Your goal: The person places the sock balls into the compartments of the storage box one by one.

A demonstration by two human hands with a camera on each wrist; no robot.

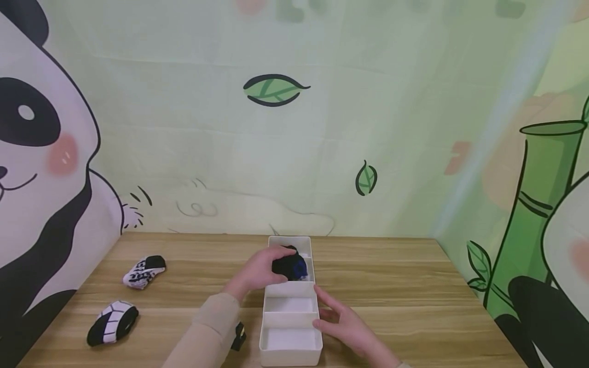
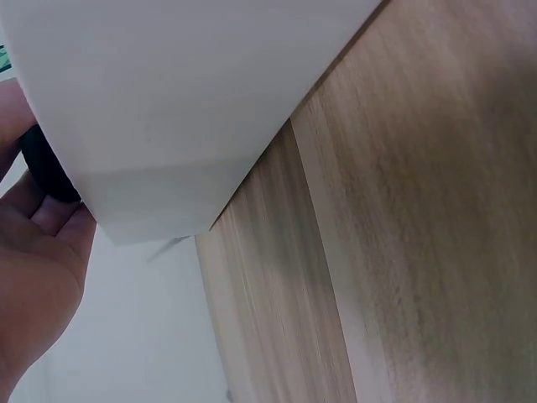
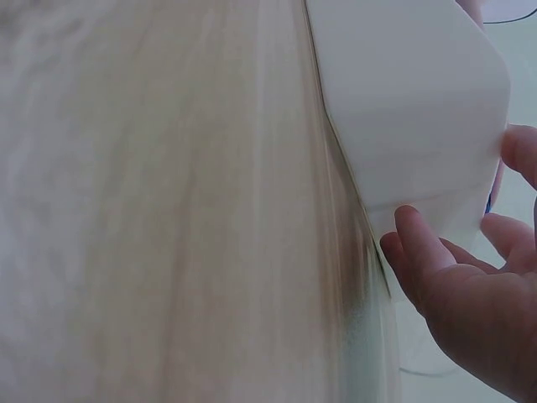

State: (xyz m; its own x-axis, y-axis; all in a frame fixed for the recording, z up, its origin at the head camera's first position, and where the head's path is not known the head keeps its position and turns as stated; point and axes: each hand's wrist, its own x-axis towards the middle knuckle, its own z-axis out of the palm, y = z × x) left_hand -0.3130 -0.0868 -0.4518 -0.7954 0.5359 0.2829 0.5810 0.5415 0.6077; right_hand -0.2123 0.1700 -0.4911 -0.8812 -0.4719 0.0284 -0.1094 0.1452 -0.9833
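A long white divided box (image 1: 291, 345) stands on the table in the head view, its compartments running front to back. My left hand (image 1: 258, 272) grips a black rolled-up pair of socks (image 1: 286, 268) with a blue patch, low over the rear compartments. In the left wrist view the box wall (image 2: 185, 101) covers most of the socks, and a dark bit (image 2: 49, 168) of them shows between thumb and fingers. With fingers extended, my right hand (image 1: 346, 325) touches the box's right side. Those fingertips (image 3: 411, 220) lie against the white wall in the right wrist view.
Two more sock bundles lie at the left: a white-and-black patterned one (image 1: 143, 272) and a black one with white panels (image 1: 113, 324). A small dark item with a yellow mark (image 1: 239, 337) is partly hidden by my left sleeve. A printed cloth backdrop (image 1: 294, 163) hangs behind the table.
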